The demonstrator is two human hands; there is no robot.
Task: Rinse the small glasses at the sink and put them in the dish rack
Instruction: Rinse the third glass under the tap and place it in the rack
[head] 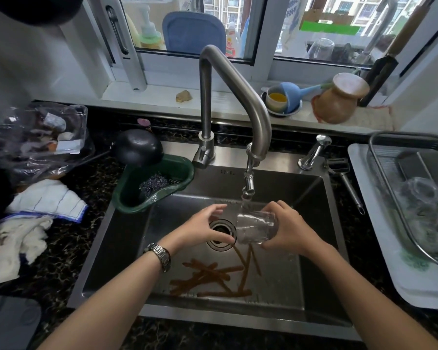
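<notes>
A small clear glass (254, 227) lies tilted on its side under the running water from the faucet (248, 183), over the steel sink (127, 248). My right hand (286, 229) grips the glass from the right. My left hand (208, 229) is just left of the glass with fingers curled and apart, its fingertips near the rim; I cannot tell if it touches. The wire dish rack (390, 178) stands at the right on a white tray (379, 253) and holds several clear glasses (422, 195).
Brown strips (213, 276) lie on the sink floor near the drain (220, 236). A green corner strainer (152, 183) with a scrubber sits at the sink's back left, a black ladle (137, 146) above it. Cloths (46, 198) lie on the left counter. A peeler (344, 178) lies right of the sink.
</notes>
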